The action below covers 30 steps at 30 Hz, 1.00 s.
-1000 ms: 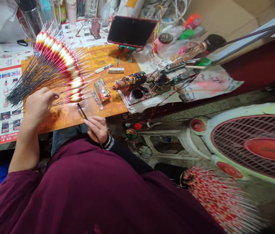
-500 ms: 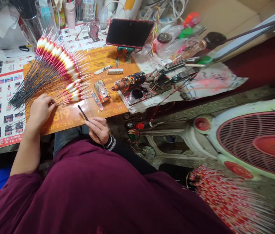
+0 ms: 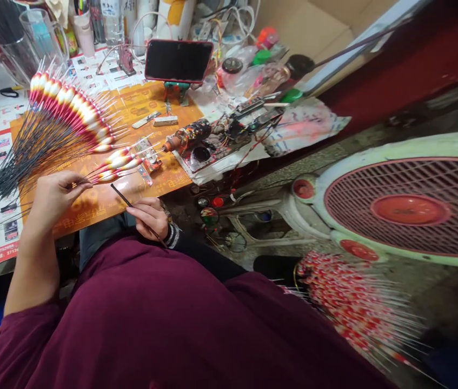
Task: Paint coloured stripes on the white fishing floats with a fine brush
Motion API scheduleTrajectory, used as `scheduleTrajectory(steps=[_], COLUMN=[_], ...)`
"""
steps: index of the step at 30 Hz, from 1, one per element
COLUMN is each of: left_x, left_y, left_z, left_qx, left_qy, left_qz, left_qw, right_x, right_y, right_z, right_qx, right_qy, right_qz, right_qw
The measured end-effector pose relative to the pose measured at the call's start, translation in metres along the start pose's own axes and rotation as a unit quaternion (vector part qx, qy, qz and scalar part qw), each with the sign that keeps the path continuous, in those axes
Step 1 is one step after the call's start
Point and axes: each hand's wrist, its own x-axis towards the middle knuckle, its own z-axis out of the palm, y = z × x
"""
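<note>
While the fingers [image 3: 78,185] of our left hand [image 3: 52,202] pinch the stems of three painted fishing floats [image 3: 115,161], our right hand [image 3: 150,216] grips a thin black rod [image 3: 121,195], both over the orange mat [image 3: 103,208], beside a fanned bundle of floats [image 3: 66,111].

Two hands show, the left hand [image 3: 54,197] and the right hand [image 3: 147,216], with one thin black paintbrush [image 3: 121,195] at lower centre. One smartphone [image 3: 179,61] stands at top centre, and one electric fan [image 3: 409,210] fills the right. About three loose fishing floats [image 3: 115,163] lie left of centre, beside one fanned bunch of floats [image 3: 70,105], too many to count, at upper left. A second uncountable bunch of floats [image 3: 346,302] sits at lower right. Two glass tumblers [image 3: 42,32] stand at upper left.
</note>
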Motion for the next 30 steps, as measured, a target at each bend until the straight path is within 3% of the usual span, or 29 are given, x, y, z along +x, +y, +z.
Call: scheduleTrajectory(steps=[7, 14, 20, 30], left_x=[0.008, 0.017, 0.021, 0.018], left_y=[0.001, 0.005, 0.0, 0.005], left_z=[0.005, 0.013, 0.026, 0.026], left_qx=[0.036, 0.052, 0.001, -0.038], left_qy=[-0.007, -0.009, -0.02, -0.039], left_qz=[0.006, 0.01, -0.003, -0.009], left_qw=[0.999, 0.999, 1.0, 0.998], right_x=[0.005, -0.001, -0.001, 0.001], right_y=[-0.001, 0.001, -0.005, -0.012], right_z=[-0.002, 0.003, 0.003, 0.001], right_qx=[0.017, 0.009, 0.009, -0.039], right_qy=[0.025, 0.001, 0.041, 0.025], right_qz=[-0.007, 0.027, 0.015, 0.032], right_qw=[1.0, 1.0, 0.999, 0.998])
